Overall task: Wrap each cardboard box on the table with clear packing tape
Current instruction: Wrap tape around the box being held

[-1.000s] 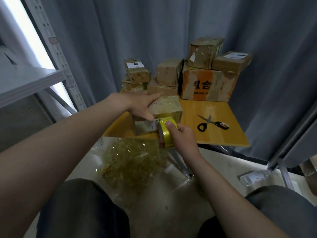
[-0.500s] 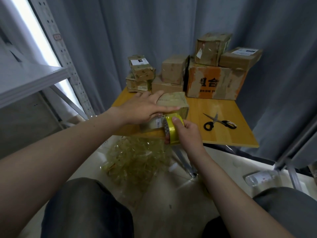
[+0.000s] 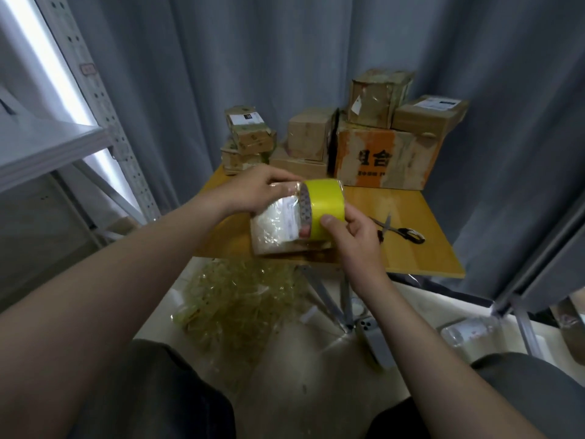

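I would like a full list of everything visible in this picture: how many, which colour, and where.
box in hand: one, brown under clear tape, near table edge
tape roll: one, yellow, against that box
stacked boxes: seven, brown, largest partly orange, back of table
scissors: one pair, black handles, on table at right
table: one, light wood, before the curtain
tape scraps: one heap, yellowish clear, floor below table
curtain: one, grey, behind everything
shelf: one, pale metal, far left
bottle: one, clear, floor at right
left hand: one, grips the box's top
right hand: one, holds the tape roll
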`<state>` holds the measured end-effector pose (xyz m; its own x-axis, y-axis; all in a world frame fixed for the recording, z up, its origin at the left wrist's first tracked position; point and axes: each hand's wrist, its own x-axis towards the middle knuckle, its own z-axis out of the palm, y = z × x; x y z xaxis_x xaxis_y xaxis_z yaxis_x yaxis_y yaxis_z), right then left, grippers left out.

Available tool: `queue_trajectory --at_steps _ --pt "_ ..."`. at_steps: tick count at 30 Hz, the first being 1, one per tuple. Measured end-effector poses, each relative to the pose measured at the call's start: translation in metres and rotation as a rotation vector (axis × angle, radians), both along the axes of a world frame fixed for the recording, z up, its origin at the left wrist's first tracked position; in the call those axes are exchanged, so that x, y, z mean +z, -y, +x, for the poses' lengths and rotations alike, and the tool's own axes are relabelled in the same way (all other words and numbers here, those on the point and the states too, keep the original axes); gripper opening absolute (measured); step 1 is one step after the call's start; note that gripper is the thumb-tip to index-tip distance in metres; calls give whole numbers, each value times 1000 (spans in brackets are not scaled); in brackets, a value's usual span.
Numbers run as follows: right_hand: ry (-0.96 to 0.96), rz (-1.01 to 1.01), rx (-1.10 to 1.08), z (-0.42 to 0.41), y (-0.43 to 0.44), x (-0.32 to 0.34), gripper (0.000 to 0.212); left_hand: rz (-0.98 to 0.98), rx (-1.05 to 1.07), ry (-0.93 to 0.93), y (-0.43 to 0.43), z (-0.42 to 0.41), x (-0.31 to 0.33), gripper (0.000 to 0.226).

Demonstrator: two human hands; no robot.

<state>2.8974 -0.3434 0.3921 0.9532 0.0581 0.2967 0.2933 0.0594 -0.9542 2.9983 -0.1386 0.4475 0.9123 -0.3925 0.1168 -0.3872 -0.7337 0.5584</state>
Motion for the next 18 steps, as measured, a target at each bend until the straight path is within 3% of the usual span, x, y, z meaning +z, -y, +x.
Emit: queue_trajectory --at_steps 2,4,7,9,11,15,18 --pt "-8 -22 6 17 -9 4 21 131 112 150 4 6 -3 30" --pt "-16 -75 -25 38 -16 10 23 233 78 138 4 12 -8 46" --pt "-44 -111 -83 65 -24 18 26 451 -4 10 2 15 -23 120" --pt "-56 -154 -111 79 -27 21 28 514 15 0 -2 21 -37 148" --pt "-87 -178 -125 88 -30 23 31 454 15 -10 -3 32 -44 142" --pt "-89 -233 -160 98 -27 15 27 370 12 -57 3 45 -39 95" --pt "-86 -242 -158 100 -27 15 25 376 28 -65 4 47 -40 93"
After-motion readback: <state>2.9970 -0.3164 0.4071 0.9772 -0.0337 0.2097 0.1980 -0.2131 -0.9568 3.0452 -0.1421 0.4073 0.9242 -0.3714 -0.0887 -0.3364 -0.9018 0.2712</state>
